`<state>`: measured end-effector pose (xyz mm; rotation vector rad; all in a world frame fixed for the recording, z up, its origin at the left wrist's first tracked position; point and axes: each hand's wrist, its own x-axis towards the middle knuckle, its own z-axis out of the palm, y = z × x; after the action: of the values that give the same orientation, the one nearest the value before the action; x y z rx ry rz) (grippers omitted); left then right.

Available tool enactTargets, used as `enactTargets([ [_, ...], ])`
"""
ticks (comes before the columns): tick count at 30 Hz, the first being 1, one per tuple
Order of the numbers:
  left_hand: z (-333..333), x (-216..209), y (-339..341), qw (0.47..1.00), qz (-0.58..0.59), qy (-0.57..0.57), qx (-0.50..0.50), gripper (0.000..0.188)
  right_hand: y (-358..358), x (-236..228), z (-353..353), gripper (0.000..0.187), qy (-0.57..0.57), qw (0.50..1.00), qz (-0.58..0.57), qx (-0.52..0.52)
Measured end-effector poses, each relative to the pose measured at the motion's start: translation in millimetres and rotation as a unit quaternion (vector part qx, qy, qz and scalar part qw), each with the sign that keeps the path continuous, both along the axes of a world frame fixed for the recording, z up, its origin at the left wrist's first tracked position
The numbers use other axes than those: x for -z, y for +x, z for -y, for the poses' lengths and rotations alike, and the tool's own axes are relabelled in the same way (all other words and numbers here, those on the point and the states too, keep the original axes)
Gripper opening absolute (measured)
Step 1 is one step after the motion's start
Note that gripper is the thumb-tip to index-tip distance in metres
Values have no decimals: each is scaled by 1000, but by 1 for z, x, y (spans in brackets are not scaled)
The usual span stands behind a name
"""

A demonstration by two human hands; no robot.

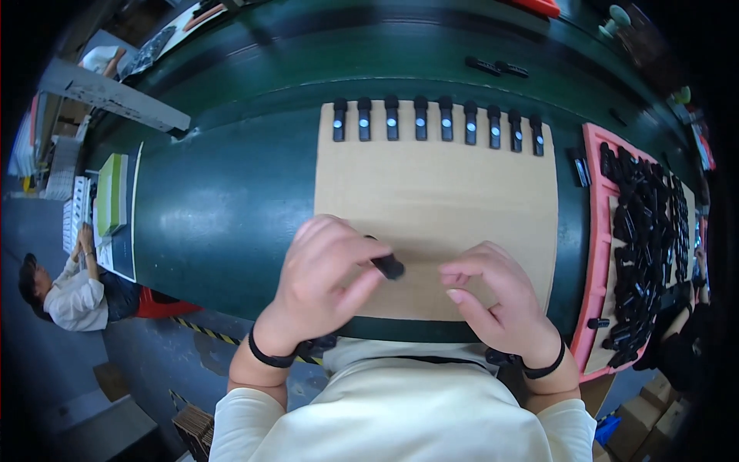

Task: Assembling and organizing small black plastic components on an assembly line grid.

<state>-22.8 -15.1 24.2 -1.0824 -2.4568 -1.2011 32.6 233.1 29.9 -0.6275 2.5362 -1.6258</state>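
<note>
Matt cardboard sheet point(439, 192), smooth glossy tabletop point(223, 192), plastic-looking tray point(600, 231), small pieces point(446, 115) (also plastic-looking)

The person point(400, 427) I watch from far away wears a pale, creamy T-shirt point(346, 412) with short, loose sleeves point(248, 420), a thin black left wristband point(265, 359) and a black right wristband point(545, 373), both round like little loops

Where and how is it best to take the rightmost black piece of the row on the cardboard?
Probably best is to pinch the near half of the rightmost black piece across its long sides, coming from above and the near side with the right hand, which looks empty. It is slim, lies lengthwise away from the wearer, and has a neighbouring piece on its left.
</note>
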Motion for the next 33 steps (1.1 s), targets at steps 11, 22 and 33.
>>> enactTargets([
  [11, 39, 18, -74, 975, -133, -153, -88, 28, -2, 17, -19, 30, 252, 958, -127, 60],
  [22, 36, 24, -67, 964, -120, -233, -44, 32, -4, 24, -19, 30, 296, 948, -107, 55],
  [33, 34, 30, -75, 968, -117, -213, -64, 34, -5, 24, -16, 29, 304, 945, -108, 51],
])
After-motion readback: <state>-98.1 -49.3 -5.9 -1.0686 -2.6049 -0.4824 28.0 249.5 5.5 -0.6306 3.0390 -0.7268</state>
